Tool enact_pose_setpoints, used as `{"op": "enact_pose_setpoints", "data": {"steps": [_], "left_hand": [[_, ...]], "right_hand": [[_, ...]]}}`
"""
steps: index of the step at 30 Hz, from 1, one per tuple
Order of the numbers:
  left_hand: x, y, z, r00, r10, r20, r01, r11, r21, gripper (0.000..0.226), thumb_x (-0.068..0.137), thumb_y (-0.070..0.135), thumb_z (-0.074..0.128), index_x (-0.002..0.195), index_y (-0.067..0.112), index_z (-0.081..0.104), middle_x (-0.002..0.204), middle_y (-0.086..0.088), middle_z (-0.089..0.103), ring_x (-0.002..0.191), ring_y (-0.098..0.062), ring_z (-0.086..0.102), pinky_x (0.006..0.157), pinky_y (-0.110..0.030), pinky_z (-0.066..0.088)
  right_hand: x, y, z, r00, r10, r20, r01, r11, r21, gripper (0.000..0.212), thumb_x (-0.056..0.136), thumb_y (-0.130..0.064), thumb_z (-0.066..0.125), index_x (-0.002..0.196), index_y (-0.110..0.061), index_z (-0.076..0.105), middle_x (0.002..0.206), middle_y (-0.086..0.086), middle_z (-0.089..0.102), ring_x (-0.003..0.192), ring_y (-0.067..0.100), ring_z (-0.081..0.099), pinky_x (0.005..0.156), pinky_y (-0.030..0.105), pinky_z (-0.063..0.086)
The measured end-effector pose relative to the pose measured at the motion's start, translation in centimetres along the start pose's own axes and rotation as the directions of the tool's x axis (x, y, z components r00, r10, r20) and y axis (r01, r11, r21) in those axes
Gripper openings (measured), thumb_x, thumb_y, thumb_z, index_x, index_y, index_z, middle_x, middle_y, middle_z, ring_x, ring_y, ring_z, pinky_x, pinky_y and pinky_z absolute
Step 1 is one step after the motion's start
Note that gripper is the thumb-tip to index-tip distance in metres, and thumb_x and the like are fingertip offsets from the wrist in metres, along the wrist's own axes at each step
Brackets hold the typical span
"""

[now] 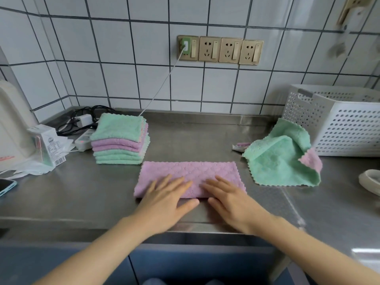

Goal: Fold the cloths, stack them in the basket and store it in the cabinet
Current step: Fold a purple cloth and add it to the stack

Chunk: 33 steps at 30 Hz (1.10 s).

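A pink cloth, folded into a long strip, lies flat on the steel counter in front of me. My left hand and my right hand rest palm down on its near edge, fingers spread, holding nothing. A stack of folded green and pink cloths stands at the back left. An unfolded green cloth with a pink corner lies crumpled to the right, against the white perforated basket. A small bit of another pink cloth peeks out behind it.
A small carton and a plastic bag sit at the left beside a white appliance. A power strip with a tangle of cables is behind the stack. A phone lies at the left edge, a pale round object at the right edge.
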<state>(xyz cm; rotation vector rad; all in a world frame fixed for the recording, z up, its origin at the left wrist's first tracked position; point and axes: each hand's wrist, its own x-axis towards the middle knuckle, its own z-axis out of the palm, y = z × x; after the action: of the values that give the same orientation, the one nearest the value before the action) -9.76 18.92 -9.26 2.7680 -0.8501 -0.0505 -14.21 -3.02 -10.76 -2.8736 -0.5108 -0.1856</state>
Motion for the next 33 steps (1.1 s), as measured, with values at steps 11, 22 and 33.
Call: {"op": "enact_pose_setpoints", "data": {"steps": [11,22,33], "left_hand": [[-4.5,-5.1,1.0,0.987,-0.154,0.040,0.150,0.986,0.078,0.120,0.047,0.087,-0.029,0.151,0.032,-0.005,0.154,0.016,-0.018,0.140,-0.003,-0.021,0.118,-0.039,-0.008],[-1.7,2.2,1.9,0.995,0.100,0.005,-0.099,0.988,-0.118,0.073,0.091,0.062,0.029,0.152,0.025,0.014,0.159,0.009,0.005,0.146,-0.006,-0.005,0.111,-0.019,-0.010],[0.5,2.3,2.9,0.956,0.268,-0.119,-0.292,0.909,-0.298,0.051,0.090,0.006,0.050,0.136,0.027,0.049,0.143,0.019,0.042,0.137,0.005,0.026,0.114,-0.019,0.006]], "right_hand": [[-3.8,4.1,-0.6,0.994,0.094,-0.060,-0.096,0.995,-0.031,0.044,0.098,-0.041,0.034,0.140,-0.033,0.045,0.148,-0.013,0.038,0.137,0.009,0.036,0.112,0.018,0.023],[-2.2,3.4,-1.2,0.930,0.000,-0.368,-0.130,0.935,-0.329,0.013,0.067,-0.011,0.074,0.074,-0.019,0.067,0.062,-0.004,0.061,0.061,0.024,0.054,0.050,0.032,0.047],[-5.9,-2.1,-5.5,0.963,0.068,-0.259,0.001,0.966,0.257,0.018,0.088,-0.018,0.066,0.098,-0.032,0.071,0.090,-0.021,0.067,0.084,-0.002,0.060,0.077,0.016,0.047]]}}
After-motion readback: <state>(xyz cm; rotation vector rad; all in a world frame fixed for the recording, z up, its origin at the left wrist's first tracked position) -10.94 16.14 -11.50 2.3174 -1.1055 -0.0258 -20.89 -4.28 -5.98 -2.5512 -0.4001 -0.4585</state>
